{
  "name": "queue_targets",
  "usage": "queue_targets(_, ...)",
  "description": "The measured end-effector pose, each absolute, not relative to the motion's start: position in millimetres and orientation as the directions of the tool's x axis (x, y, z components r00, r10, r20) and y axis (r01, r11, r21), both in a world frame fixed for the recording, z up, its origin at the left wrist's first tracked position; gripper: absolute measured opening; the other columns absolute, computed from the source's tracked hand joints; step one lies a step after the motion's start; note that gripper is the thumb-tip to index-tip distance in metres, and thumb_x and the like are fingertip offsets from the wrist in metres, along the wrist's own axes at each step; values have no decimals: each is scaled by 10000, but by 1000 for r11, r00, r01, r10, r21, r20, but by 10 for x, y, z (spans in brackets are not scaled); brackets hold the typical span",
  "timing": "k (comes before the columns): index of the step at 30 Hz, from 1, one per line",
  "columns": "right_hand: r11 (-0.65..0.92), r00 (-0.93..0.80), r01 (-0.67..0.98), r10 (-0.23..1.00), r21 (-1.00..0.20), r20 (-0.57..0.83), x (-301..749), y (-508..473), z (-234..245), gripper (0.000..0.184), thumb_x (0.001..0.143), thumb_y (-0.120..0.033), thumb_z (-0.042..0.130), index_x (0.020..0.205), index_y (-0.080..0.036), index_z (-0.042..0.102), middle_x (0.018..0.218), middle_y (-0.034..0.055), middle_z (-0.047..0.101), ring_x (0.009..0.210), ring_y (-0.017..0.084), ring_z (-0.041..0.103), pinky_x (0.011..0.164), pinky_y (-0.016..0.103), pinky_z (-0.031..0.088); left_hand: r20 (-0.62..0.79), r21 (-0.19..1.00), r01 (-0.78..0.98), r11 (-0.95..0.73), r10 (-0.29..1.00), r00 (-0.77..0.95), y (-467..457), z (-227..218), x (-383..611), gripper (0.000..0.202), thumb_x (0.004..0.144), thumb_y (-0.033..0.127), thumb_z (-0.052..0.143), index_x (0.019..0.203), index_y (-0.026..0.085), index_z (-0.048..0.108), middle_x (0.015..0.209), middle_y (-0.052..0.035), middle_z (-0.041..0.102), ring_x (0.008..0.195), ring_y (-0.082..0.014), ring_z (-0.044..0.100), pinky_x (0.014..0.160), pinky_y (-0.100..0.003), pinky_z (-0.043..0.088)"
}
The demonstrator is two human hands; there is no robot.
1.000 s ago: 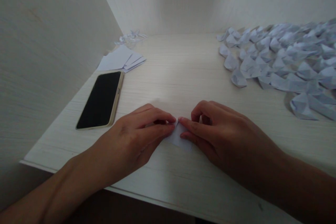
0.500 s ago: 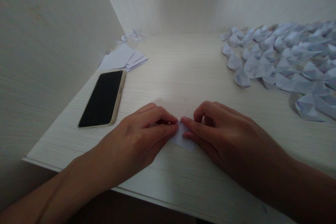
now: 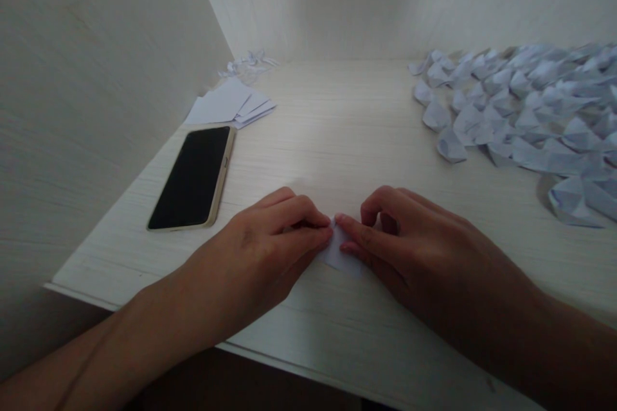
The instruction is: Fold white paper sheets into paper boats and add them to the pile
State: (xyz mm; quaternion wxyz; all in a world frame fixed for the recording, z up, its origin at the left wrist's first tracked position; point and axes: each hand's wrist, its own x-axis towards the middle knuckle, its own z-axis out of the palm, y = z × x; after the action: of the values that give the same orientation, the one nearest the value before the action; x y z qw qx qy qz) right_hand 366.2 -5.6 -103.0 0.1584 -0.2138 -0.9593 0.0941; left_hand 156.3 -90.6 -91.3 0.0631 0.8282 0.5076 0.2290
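Observation:
A small folded piece of white paper (image 3: 343, 259) lies on the pale tabletop near its front edge, between my hands. My left hand (image 3: 282, 237) pinches its left side and upper corner with the thumb and fingertips. From the other side, my right hand (image 3: 400, 237) holds it too, index fingertip pressed at the top corner and thumb on the lower face. Much of the paper is hidden under the fingers, so its full folded shape does not show.
A phone (image 3: 191, 178) with a dark screen lies to the left. Behind it are flat white paper sheets (image 3: 229, 103) and thin paper scraps (image 3: 248, 65). Many folded paper pieces (image 3: 525, 103) cover the right rear of the table. Pale walls (image 3: 347, 0) stand behind and at left.
The whole view has shifted slightly. Both hands keep nearly the same grip on the paper, with hardly any visible finger movement.

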Motion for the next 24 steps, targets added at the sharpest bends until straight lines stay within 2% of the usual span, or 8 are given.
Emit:
queue_targets(7, 888, -858, 388, 446, -248, 253, 3663, -51, -1025, 254, 1026, -230, 508, 1004, -194, 758, 835, 72, 644, 653, 167, 510, 599, 298, 382, 301, 331, 813, -479, 870, 390, -918, -916, 1571, 216, 994, 83, 559, 976, 184, 750, 1021, -54, 741, 890, -158, 661, 789, -274, 599)
queue_targets(13, 907, -871, 388, 418, -161, 257, 3665, -61, -1017, 212, 1003, -213, 544, 1028, -199, 754, 840, 72, 640, 659, 178, 510, 603, 310, 374, 251, 271, 833, -482, 871, 423, -960, -896, 1596, 202, 988, 67, 565, 1066, 164, 724, 1065, -67, 724, 937, -180, 643, 835, -301, 606)
queue_targets(20, 918, -881, 379, 396, -117, 258, 3667, -72, -1002, 213, 1005, -213, 552, 1067, -216, 755, 851, 75, 631, 664, 188, 495, 598, 317, 339, 133, 198, 868, -454, 890, 435, -1030, -890, 1627, 227, 991, 85, 559, 1161, 157, 692, 1125, -77, 708, 971, -213, 629, 905, -385, 599)
queue_targets(24, 911, -878, 399, 412, -103, 244, 3641, -63, -972, 199, 990, -214, 580, 1039, -221, 773, 848, 79, 635, 679, 198, 516, 609, 323, 357, 198, 132, 897, -421, 898, 392, -1137, -946, 1656, 222, 1019, 162, 551, 1184, 142, 697, 1189, -99, 718, 1059, -266, 653, 946, -473, 586)
